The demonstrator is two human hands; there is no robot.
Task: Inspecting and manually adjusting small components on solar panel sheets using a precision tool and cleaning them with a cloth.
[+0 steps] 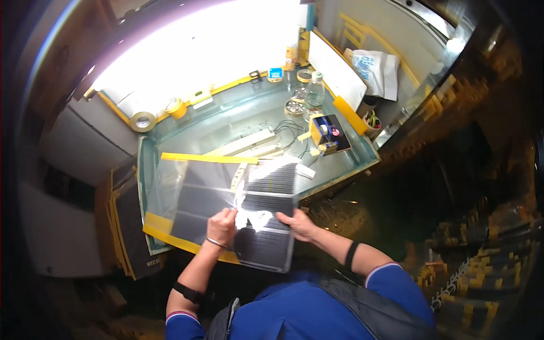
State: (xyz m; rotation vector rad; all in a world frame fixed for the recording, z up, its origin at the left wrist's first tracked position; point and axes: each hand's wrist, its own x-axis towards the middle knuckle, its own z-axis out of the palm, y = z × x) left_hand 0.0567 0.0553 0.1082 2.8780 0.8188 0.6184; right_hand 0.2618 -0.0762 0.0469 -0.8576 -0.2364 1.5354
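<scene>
A dark grey, finely ribbed flat panel (pixel 263 246) with pale cross bands lies tilted over the table's front edge. My right hand (pixel 299 224) grips its right edge, thumb on top and fingers underneath. My left hand (pixel 221 226) is closed in a pinch at the panel's left side; glare and the fist hide what is between its fingers. Left of the panel, a smooth grey sheet (pixel 198 195) with clear film shows yellow tape (pixel 158 224) along its borders. A short pale marked strip (pixel 238 175) lies at the seam between sheet and panel.
The glass-topped table (pixel 226 124) carries a clear bottle (pixel 314 93), a blue-and-yellow device (pixel 323 135) with cables, round tins (pixel 294 106), a tape roll (pixel 143 120) and white bars (pixel 243 143). A bright lit panel (pixel 198 51) stands behind. Dark boards (pixel 129 221) lean at left.
</scene>
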